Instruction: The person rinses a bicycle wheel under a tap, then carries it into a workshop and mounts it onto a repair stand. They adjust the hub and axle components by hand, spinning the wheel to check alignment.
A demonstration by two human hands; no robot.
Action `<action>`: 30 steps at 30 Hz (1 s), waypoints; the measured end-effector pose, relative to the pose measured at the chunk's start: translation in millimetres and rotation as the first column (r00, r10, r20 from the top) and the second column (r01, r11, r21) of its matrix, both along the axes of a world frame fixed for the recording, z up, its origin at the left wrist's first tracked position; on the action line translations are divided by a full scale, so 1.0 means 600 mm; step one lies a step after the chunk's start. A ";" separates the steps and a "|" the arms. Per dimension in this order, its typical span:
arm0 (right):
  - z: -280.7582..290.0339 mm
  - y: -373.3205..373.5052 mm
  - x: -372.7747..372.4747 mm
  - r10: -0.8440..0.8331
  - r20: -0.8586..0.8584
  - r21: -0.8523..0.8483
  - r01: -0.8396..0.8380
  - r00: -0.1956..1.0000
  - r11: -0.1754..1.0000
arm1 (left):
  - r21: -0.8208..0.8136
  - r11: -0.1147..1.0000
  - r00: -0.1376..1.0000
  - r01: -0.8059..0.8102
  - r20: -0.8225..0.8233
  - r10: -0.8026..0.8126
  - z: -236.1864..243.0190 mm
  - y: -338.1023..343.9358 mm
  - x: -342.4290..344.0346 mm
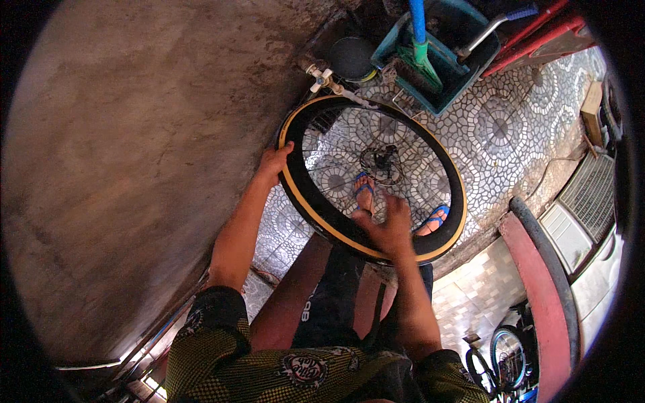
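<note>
A bicycle wheel (385, 160) is tilted in front of my legs, with thin spokes and a disc rotor at its hub. Its black tyre (308, 200) has a tan sidewall band. My left hand (274, 163) is closed around the tyre at the wheel's left edge, fingers partly hidden behind it. Over the near side of the rim is my right hand (390, 227), slightly blurred, its thumb and fingers apart. It holds nothing that I can see; whether its palm touches the tyre I cannot tell.
A tap (322, 79) juts from the brown wall (148, 148) just beyond the wheel. Behind it stand a dark bucket (353, 59) and a teal dustpan (447, 101) with a green broom (423, 64). My sandalled feet (364, 191) are on patterned tiles. Bicycles (508, 359) stand at lower right.
</note>
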State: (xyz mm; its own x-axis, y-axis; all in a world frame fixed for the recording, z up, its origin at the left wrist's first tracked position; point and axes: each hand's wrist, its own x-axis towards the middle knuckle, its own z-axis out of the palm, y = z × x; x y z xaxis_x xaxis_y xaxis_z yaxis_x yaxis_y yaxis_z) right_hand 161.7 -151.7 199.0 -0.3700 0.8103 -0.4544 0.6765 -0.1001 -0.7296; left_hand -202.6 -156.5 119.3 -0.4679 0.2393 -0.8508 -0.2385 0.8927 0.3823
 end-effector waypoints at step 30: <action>-0.189 -0.146 0.207 -0.487 0.145 -0.398 0.502 0.861 0.768 | -0.272 -0.044 -0.092 0.961 -0.164 -0.982 -0.263 0.235 0.104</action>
